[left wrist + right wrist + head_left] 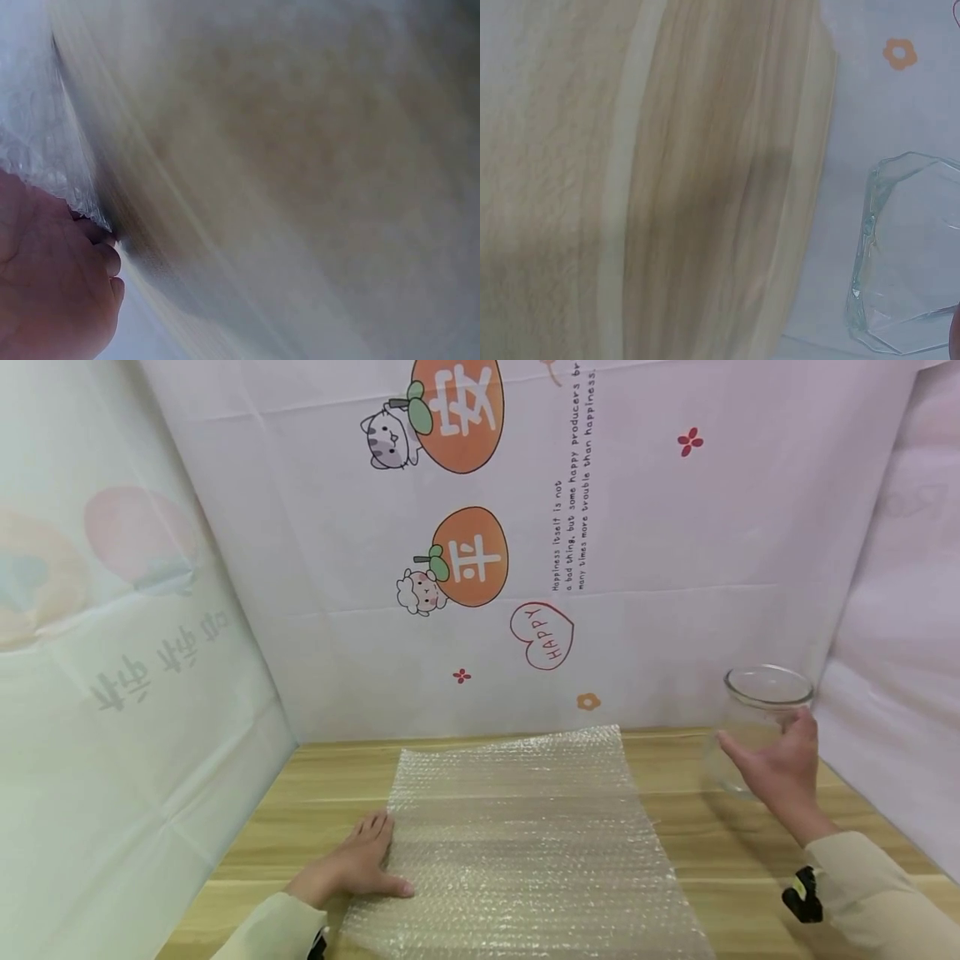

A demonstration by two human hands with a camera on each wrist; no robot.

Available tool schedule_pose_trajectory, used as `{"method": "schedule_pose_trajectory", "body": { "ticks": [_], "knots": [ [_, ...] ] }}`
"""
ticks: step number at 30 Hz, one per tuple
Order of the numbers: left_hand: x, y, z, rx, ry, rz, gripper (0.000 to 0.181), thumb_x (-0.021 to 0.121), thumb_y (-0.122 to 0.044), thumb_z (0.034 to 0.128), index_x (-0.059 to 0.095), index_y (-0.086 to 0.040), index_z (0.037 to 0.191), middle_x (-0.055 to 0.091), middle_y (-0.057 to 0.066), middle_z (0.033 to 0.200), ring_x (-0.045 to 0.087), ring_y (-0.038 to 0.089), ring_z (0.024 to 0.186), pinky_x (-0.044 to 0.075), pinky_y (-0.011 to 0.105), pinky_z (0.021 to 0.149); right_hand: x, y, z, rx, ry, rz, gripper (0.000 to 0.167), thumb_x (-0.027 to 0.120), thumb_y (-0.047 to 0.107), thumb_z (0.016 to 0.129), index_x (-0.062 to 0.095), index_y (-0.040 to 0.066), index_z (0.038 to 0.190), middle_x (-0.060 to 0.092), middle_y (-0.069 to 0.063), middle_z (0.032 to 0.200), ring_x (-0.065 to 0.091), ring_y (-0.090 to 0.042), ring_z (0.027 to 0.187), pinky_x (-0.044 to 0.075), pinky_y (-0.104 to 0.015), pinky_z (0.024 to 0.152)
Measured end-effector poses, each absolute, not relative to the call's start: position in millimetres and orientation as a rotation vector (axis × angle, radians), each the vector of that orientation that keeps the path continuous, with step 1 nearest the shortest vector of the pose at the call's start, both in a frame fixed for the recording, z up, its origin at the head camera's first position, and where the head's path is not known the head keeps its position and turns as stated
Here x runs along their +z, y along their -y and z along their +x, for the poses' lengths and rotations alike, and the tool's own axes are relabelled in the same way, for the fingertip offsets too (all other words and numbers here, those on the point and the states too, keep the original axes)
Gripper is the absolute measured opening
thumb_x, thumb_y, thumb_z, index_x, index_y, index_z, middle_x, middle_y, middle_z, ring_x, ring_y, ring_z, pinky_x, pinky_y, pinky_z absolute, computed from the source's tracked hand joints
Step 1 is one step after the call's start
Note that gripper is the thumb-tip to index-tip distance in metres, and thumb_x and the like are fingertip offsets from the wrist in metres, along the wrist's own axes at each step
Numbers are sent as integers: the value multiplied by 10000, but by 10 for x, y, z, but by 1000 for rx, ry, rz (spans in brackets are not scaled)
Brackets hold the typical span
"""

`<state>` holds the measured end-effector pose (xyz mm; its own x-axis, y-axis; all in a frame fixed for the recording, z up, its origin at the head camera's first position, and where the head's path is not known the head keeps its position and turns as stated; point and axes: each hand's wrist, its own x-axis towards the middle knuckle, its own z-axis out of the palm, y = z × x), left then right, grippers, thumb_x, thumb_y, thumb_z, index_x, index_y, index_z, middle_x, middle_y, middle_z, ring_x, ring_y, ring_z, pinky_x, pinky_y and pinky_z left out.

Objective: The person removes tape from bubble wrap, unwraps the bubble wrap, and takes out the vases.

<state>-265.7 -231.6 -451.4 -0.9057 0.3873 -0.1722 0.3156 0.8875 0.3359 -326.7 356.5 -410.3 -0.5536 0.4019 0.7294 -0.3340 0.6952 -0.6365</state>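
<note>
A clear glass jar with a thick round rim is gripped in my right hand, thumb on the near-left side and fingers round the right. The jar appears raised above the table at the right, its mouth upward. In the right wrist view, the faceted glass base shows at the right edge, with only a sliver of finger visible. A sheet of bubble wrap lies flat on the table. My left hand rests at its left edge, fingers extended and thumb lying on the sheet. Bubble wrap also shows beside the hand in the left wrist view.
The wooden table extends under the sheet and to both sides. A white printed cloth hangs behind the table's far edge, and more cloth walls stand at the left and right.
</note>
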Motion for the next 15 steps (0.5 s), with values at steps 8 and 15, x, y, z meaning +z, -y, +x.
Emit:
{"method": "schedule_pose_trajectory", "body": {
  "ticks": [8, 15],
  "knots": [
    [-4530, 2317, -2667, 415, -2826, 533, 1227, 730, -639, 735, 168, 175, 1461, 105, 369, 1524, 81, 487, 1417, 105, 545, 1141, -4123, -3743, -3237, 928, 1956, -158, 858, 850, 77, 671, 345, -77, 1347, 423, -280, 1213, 428, -408, 1075, 348, -520, 891],
    [-4522, 2307, -2667, 411, -2822, 530, 1224, 722, -643, 741, 162, 169, 1465, 98, 363, 1529, 74, 482, 1420, 103, 542, 1142, -4139, -3915, -3233, 963, 1943, -266, 855, 850, 107, 677, 352, -59, 1352, 422, -259, 1254, 432, -395, 1133, 348, -501, 973]
  ]
}}
